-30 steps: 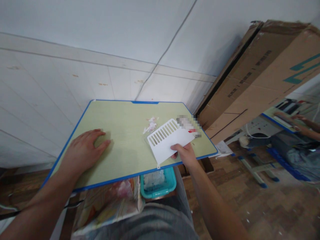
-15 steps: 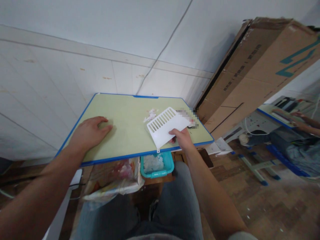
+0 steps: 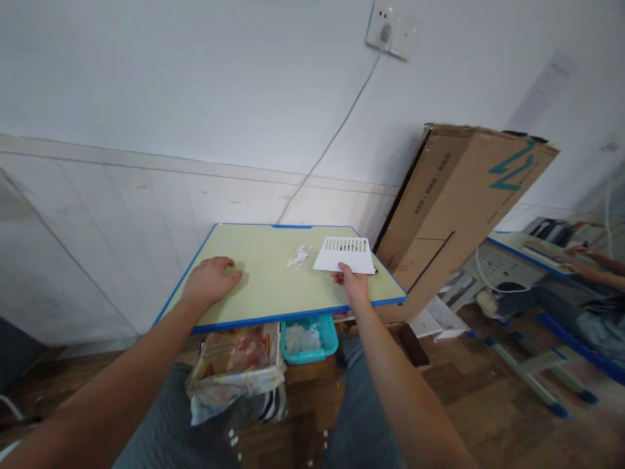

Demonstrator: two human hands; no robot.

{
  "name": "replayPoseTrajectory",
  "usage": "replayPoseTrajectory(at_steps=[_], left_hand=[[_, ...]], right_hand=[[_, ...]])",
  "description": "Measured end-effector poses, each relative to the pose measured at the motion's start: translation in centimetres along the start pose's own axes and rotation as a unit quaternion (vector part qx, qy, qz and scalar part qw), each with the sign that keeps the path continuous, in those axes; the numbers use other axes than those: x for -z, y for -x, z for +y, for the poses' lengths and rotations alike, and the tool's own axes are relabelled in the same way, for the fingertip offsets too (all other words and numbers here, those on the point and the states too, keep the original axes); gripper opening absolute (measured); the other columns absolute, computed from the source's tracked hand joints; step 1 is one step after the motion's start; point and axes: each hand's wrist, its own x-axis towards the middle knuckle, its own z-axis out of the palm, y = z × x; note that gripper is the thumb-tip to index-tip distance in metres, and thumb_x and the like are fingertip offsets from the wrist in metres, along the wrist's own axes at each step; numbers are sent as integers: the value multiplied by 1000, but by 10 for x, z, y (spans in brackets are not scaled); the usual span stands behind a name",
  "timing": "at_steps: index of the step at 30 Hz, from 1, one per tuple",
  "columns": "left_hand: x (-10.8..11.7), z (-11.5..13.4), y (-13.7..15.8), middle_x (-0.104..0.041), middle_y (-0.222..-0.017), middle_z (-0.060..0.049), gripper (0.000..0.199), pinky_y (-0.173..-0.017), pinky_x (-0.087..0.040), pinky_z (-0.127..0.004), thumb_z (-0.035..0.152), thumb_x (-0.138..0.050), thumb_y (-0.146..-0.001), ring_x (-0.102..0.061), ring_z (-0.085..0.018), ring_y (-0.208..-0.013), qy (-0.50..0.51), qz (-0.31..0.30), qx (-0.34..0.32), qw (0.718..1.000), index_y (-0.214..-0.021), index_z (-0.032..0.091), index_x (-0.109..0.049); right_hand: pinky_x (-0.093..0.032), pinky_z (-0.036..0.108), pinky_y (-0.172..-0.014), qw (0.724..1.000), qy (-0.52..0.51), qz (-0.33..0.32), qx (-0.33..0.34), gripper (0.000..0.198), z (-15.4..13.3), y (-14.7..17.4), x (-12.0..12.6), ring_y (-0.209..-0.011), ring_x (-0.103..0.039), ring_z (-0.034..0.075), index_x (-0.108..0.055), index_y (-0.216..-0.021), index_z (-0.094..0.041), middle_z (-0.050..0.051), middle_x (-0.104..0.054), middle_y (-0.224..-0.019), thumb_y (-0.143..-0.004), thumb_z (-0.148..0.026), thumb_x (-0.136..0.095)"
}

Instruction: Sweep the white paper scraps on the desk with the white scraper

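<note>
A white flat sheet with a row of slots [image 3: 344, 262] is held by my right hand [image 3: 355, 286] above the right part of the pale green desktop [image 3: 263, 296]. The thumb lies on top of its near edge and the fingers are underneath. The slots face the wall. Dark marks show through some of them, and a small dark thing peeks out by the sheet's right corner. My left hand [image 3: 211, 281] rests on the left part of the desktop with fingers loosely bent and apart, holding nothing. Between the hands lies a small pile of white scraps [image 3: 299, 256].
Below the desk's front edge are a teal basket [image 3: 303, 356] with white bits and a plastic-lined box [image 3: 239, 378]. A tall cardboard box [image 3: 439, 215] leans at the right. A cable [image 3: 336, 133] runs down the wall. Another person's arms [image 3: 593, 264] show at a far-right desk.
My right hand has turned the slotted sheet so its slots face the wall, and moved it slightly right of the scraps. The view has tilted up. My left hand stays on the desktop.
</note>
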Motion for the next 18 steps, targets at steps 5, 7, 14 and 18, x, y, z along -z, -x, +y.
replayPoseTrajectory(at_steps=[5,7,14,18], left_hand=[[4,-11,-22,-88,-149,-26,68,-126,-62,-53,60,-52,-99,-82,-44,-142,-18,-23,-6,1000,-131,15,-91],[7,-12,-44,-89,-145,-24,64,-116,-66,-54,60,-51,-101,-84,-45,-136,-32,-57,9,998,-126,18,-92],[-19,6,-134,-87,-153,-21,68,-121,-64,-53,59,-48,-102,-80,-43,-146,-13,-25,-17,999,-136,20,-92],[-47,14,-153,-88,-149,-20,66,-128,-62,-54,56,-46,-103,-80,-42,-145,26,-1,-67,997,-133,19,-92]], right_hand=[[-52,32,-46,999,36,-29,-6,36,6,-17,0,-47,-68,22,-71,-82,-29,5,-82,-63,-72,-56,-92],[-50,31,-44,998,54,-43,-4,36,7,-33,-3,-45,-68,22,-71,-80,-28,6,-81,-62,-71,-55,-93],[-49,30,-43,991,97,-95,14,24,9,-109,-27,-46,-69,22,-72,-77,-26,7,-79,-60,-69,-46,-83],[-50,30,-44,988,113,-104,30,28,10,-144,-36,-50,-71,22,-77,-85,-24,6,-81,-64,-70,-47,-83]])
